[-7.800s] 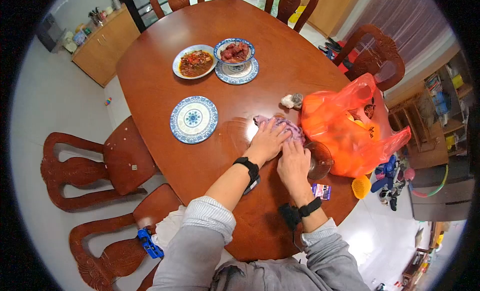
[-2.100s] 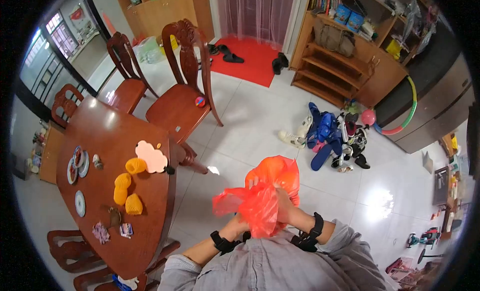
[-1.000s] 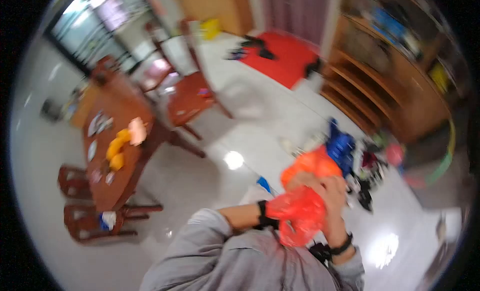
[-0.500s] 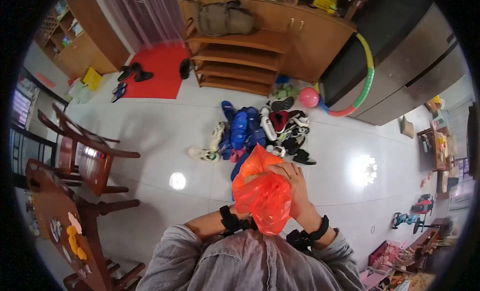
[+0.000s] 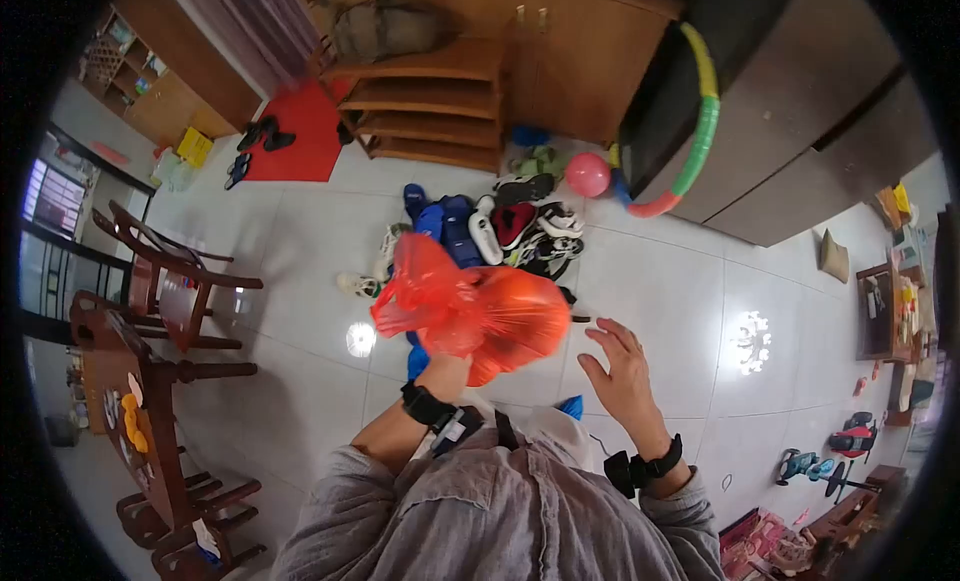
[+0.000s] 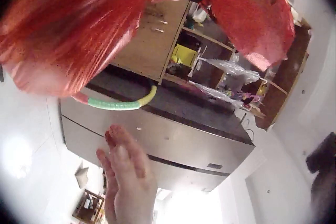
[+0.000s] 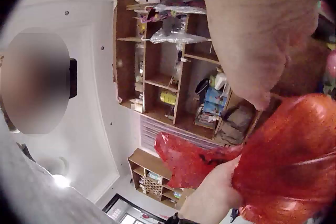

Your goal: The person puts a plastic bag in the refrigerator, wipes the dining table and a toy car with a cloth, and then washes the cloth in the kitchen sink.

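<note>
A red plastic bag (image 5: 500, 316), bulging with orange round contents, hangs in front of the body. My left hand (image 7: 212, 195) grips its gathered neck, with the full part on one side and the loose crumpled top on the other. In the head view the bag hides most of the left fingers; only the back of the left hand (image 5: 447, 373) shows below it. To the right of the bag my right hand (image 5: 622, 381) is held apart in the air, fingers relaxed and thumb spread, holding nothing. The left wrist view shows the right hand (image 6: 128, 176) below the bag.
A pile of shoes (image 5: 460, 226) lies on the tiled floor beyond the bag, beside a pink ball (image 5: 588, 174). A hoop (image 5: 705, 131) leans against the fridge (image 5: 800, 131). Behind stands a wooden shoe rack (image 5: 430, 106). The table (image 5: 165, 471) and chair (image 5: 185, 291) are left.
The right hand has come off the bag and moved right, while the left keeps hold. Earlier, both hands wiped the table with a cloth; since then the bag has left the table.
</note>
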`<state>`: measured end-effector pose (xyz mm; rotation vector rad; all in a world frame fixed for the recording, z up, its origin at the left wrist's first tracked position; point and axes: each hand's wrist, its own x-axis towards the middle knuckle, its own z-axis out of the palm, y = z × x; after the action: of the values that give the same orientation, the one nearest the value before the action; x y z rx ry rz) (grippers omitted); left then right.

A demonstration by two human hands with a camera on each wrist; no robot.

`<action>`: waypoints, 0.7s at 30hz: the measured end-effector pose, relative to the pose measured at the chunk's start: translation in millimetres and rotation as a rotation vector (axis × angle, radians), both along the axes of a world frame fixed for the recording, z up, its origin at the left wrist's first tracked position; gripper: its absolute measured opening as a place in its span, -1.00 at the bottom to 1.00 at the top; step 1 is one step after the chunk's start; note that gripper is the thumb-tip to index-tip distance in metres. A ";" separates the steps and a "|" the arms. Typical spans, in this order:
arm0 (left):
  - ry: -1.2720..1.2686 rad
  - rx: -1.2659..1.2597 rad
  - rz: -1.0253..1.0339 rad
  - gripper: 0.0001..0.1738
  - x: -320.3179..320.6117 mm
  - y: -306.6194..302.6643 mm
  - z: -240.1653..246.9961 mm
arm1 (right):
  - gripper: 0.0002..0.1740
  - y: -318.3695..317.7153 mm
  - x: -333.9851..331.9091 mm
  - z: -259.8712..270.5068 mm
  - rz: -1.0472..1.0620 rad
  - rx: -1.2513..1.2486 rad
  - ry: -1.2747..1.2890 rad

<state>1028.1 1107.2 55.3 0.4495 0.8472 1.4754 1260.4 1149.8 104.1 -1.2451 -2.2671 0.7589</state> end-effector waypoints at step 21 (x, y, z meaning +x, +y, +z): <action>-0.015 -0.185 0.121 -0.60 239.3 164.5 -18.1 | -0.67 251.4 337.2 10.4 -0.192 0.092 -0.213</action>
<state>1267.4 1271.7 37.2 0.2520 1.0032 1.4929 1597.5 1401.2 114.5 -1.5357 -2.2733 0.4659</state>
